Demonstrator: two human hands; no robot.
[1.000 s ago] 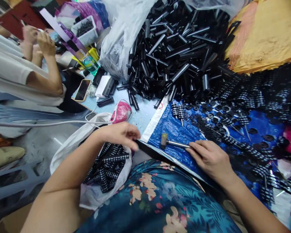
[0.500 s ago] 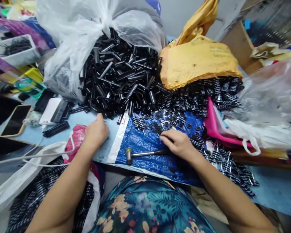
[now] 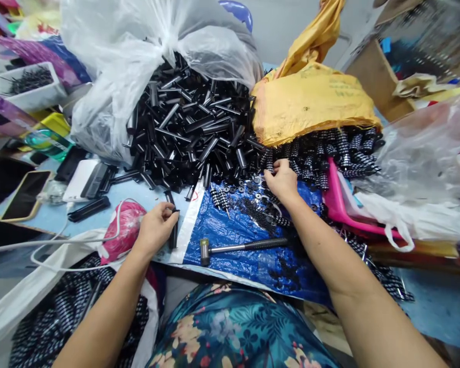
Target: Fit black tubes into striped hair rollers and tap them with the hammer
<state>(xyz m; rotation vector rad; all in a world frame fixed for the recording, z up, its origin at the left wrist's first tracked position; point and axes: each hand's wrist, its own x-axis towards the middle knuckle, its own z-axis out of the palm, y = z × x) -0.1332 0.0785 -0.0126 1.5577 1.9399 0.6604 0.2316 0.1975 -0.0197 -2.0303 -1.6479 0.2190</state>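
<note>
My left hand (image 3: 158, 229) is closed, thumb and fingers pinching a slim black tube (image 3: 174, 232) above the light blue table. My right hand (image 3: 283, 180) reaches to the edge of a pile of black-and-white banded cylinders (image 3: 308, 162) under a yellow bag. Its fingers are bent together, and what they grip cannot be made out. On the blue sheet (image 3: 230, 273) lies a hammer (image 3: 245, 246). Two banded cylinders with thin pins (image 3: 220, 200) rest beyond it, beside small black washers (image 3: 241, 188) and a scatter of tiny black bits (image 3: 257, 213).
A big heap of black tubes (image 3: 191, 122) spills from a clear plastic bag (image 3: 103, 102). The yellow bag (image 3: 314, 102) and a pink tray (image 3: 335, 197) stand to the right. At left are a phone (image 3: 25, 197), a white cable (image 3: 80, 246) and a pink bundle (image 3: 122, 230).
My left hand has come back from the tube heap toward me with a black tube. My right hand has moved away from the tiny black bits, forward to the banded cylinders.
</note>
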